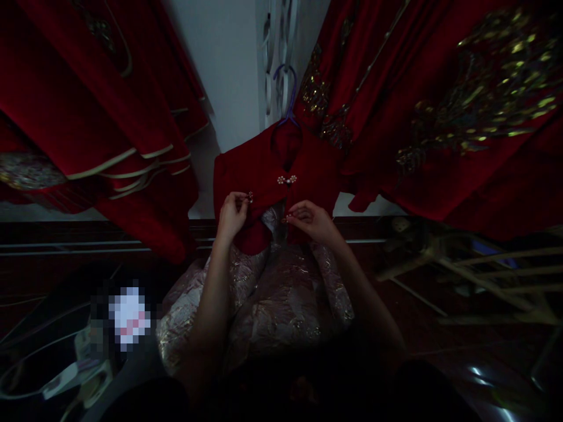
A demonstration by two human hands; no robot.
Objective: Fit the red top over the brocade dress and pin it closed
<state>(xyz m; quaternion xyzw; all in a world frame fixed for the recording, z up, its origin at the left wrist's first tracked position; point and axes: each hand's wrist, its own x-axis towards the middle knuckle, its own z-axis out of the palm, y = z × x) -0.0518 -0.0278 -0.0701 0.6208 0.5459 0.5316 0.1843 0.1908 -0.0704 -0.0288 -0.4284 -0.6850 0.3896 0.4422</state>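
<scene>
A small red jacket [264,167] hangs on a purple hanger [288,97] in front of me, over a pale pink patterned skirt [281,299]. Its upper pearl clasp [287,180] is fastened. My left hand [232,214] pinches the jacket's left front edge at a small shiny button [250,197]. My right hand [310,220] pinches the right front edge just below the fastened clasp. The two edges hang apart between my hands.
Red embroidered garments hang close on the left [88,117] and right [440,105], the right one with gold stitching. A white wall [229,70] lies behind. A dark rail [88,243] runs across. Pale wooden bars [484,275] stand lower right, cables and a device [79,375] lower left.
</scene>
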